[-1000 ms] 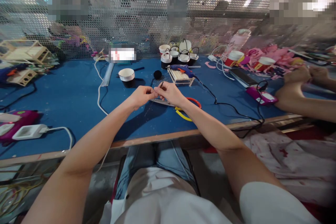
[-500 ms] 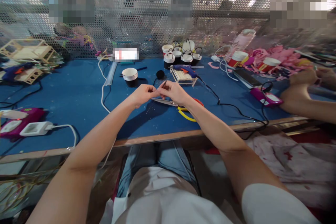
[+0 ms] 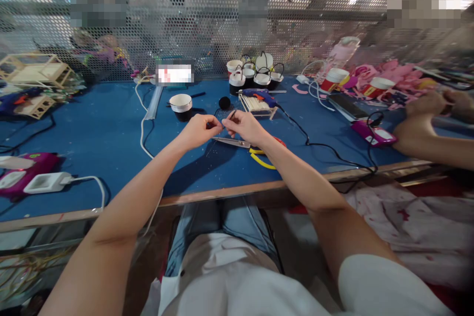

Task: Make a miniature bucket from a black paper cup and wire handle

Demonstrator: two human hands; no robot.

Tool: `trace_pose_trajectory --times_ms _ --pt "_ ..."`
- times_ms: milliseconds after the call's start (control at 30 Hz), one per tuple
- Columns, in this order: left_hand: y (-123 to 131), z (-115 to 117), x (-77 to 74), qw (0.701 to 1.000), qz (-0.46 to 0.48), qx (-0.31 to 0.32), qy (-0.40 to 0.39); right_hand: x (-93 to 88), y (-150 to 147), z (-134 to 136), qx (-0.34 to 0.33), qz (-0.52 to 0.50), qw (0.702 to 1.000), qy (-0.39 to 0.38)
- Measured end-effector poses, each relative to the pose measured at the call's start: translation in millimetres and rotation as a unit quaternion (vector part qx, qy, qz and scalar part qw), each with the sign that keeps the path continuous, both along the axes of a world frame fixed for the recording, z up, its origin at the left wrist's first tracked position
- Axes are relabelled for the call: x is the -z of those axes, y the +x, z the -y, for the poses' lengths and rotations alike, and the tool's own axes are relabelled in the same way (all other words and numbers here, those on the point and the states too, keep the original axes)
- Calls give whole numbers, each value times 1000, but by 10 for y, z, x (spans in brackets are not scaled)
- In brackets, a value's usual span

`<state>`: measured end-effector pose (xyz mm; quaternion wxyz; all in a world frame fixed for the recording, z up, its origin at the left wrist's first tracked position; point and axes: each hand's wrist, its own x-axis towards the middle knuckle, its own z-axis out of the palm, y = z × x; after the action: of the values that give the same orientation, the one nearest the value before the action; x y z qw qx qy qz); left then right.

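My left hand (image 3: pixel 202 129) and my right hand (image 3: pixel 242 126) face each other above the blue table, fingers pinched and tips almost touching. A small dark thin piece (image 3: pixel 233 114) shows between my right fingers; its kind is too small to make out. Whatever my left fingertips pinch is hidden. Below the hands lie scissors (image 3: pixel 262 159) with yellow and red handles, partly covered by my right wrist. A round black piece (image 3: pixel 224 103) rests just beyond my hands. To the left stands a black-and-white paper cup (image 3: pixel 181 106) with a dark stick behind it.
A blue glue gun (image 3: pixel 259 95) lies on a small stick rack (image 3: pixel 255 105). Several cups with black handles (image 3: pixel 262 80) stand behind it. Purple power strips (image 3: pixel 375 134) sit at both sides, cables trailing. A co-worker's hands (image 3: pixel 425 103) are at the right, near pink pieces (image 3: pixel 398 76).
My fingertips have drawn slightly apart, with the left hand a little lower and further left. The whole view has shifted slightly.
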<state>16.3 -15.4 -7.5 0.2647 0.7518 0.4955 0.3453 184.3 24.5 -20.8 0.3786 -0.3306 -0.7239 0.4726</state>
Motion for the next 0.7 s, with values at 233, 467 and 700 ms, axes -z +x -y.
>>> trace_pose_trajectory --times_ms 233,467,700 --pt "66 57 -35 996 -45 -42 57 -14 -3 21 37 35 998 46" --pt "84 48 3 993 -52 -55 87 -19 -4 32 67 75 989 104" --pt "89 37 16 991 -64 -58 105 20 2 -11 84 91 980 153"
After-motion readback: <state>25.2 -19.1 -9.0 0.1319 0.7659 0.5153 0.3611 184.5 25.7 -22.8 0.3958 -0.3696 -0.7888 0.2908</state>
